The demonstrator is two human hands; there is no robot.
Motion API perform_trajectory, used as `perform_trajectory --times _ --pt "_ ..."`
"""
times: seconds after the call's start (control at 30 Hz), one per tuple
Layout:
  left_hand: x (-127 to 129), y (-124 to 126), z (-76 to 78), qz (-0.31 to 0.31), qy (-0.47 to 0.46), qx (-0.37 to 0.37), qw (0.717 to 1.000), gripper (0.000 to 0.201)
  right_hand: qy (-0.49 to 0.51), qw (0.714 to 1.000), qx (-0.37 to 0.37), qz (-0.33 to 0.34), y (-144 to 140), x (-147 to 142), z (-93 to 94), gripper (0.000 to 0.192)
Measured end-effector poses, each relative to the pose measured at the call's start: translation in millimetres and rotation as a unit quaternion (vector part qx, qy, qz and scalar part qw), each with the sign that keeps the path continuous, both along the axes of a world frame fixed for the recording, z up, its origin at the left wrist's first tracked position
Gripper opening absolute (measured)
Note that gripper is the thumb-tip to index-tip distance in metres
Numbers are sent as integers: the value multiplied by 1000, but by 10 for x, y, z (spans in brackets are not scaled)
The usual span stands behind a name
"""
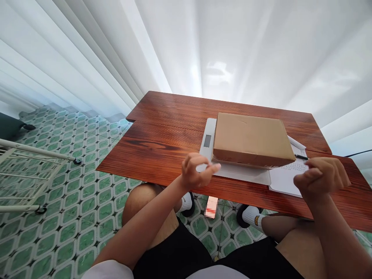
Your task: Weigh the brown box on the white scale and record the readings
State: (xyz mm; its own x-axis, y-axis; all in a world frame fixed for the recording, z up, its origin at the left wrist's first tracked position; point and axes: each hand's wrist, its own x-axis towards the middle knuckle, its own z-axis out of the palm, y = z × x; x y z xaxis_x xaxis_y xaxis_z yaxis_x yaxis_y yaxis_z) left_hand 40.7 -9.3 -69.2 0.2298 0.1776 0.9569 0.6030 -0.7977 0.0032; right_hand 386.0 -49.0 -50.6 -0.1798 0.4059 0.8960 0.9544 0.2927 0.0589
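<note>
A brown cardboard box (252, 135) lies flat on a white scale (244, 173), whose grey display (207, 141) shows at the left. My left hand (197, 170) hovers over the table's front edge by the scale's near left corner. Its fingers are curled with the thumb pointing toward the box, and it holds nothing visible. To the right of the box, my right hand (322, 175) is raised above the table with fingers folded in, slightly blurred, holding nothing visible. Beside it, a notebook (286, 184) with handwriting lies partly under the box's side, a dark pen (301, 157) on it.
The reddish wooden table (162, 135) stands before white curtains (174, 46). A white wheeled rack (31, 174) is on the tiled floor at left. Under the table, a small pinkish card or packet (211, 206) lies between my feet.
</note>
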Motion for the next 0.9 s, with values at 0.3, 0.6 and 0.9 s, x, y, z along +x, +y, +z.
perform_trajectory --times 0.3,0.6,0.9 --pt "253 -347 103 -342 149 29 927 11 -275 921 4 277 -205 -642 171 32" --pt "608 -983 -362 -471 221 190 832 13 -227 892 -113 374 -327 -1129 -85 32" --pt "1181 -1434 -1078 428 -100 640 630 47 -157 864 -213 428 -371 -1354 -312 30"
